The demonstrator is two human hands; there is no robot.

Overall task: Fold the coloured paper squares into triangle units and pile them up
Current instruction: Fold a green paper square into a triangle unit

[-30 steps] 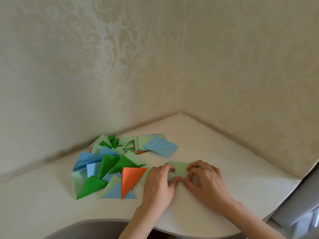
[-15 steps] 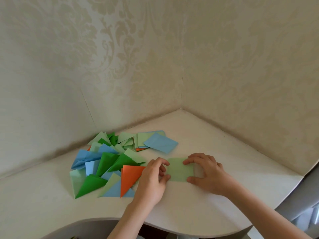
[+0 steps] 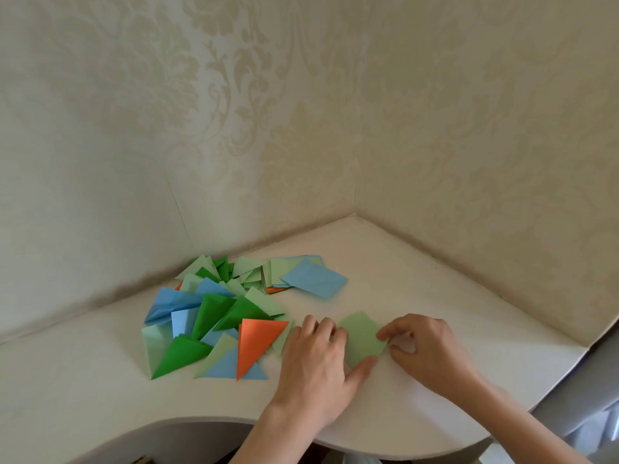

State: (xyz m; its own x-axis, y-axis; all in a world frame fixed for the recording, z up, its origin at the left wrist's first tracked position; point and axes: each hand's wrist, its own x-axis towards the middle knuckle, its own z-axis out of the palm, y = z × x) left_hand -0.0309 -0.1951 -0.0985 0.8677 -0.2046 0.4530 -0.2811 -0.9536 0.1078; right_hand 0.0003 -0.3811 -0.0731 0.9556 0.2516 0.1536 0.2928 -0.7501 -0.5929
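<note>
Pale green paper square lies flat on the white surface, turned like a diamond, between the two hands and near the front edge. In the head view, the left hand lies palm down at the square's left side: its fingers are curled at the left corner, and its thumb reaches out under the lower corner, touching the paper's edge. Whether the fingers pinch the sheet or only press on it cannot be told. The right hand sits at the right corner with its fingers bent, the fingertips meeting the paper there in what looks like a pinch of the corner.

Just left of the left hand spreads the pile of folded triangles, in dark green, pale green and blue, overlapping loosely. An orange triangle lies on top at the pile's near right, point toward the front edge, close beside the left hand's knuckles. Behind the pile, toward the wall, rests a stack of unfolded squares, with a blue square lying on its right end. Patterned cream wallpaper covers both walls of the corner.
</note>
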